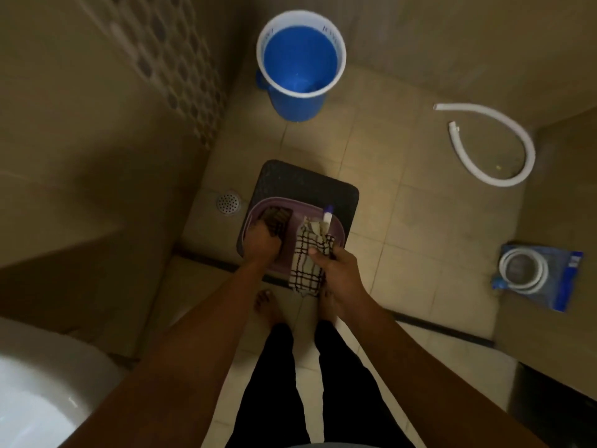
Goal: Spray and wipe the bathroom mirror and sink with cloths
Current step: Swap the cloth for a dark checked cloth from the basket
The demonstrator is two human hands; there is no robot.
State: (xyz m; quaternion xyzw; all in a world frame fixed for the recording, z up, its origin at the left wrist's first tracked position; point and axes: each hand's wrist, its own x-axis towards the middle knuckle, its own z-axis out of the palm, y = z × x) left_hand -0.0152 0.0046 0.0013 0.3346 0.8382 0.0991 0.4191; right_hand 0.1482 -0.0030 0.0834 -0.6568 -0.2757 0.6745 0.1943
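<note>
A purple basin (337, 229) sits on a dark stool (342, 192) on the bathroom floor, straight below me. My left hand (263, 239) reaches into the basin and grips a dark brown striped cloth (277, 218). My right hand (337, 261) holds a white cloth with a dark check pattern (305, 266), which hangs over the basin's near edge. A spray bottle with a white and purple top (327, 218) sticks up just beyond that hand; whether the hand also holds it is unclear. Neither mirror nor sink is clearly in view.
A blue bucket with a white rim (300, 56) stands in the far corner. A curved white hose (504, 143) lies on the floor at right, near a packaged coiled hose (536, 273). A floor drain (228, 202) is left of the stool. A white fixture (42, 389) fills the lower left.
</note>
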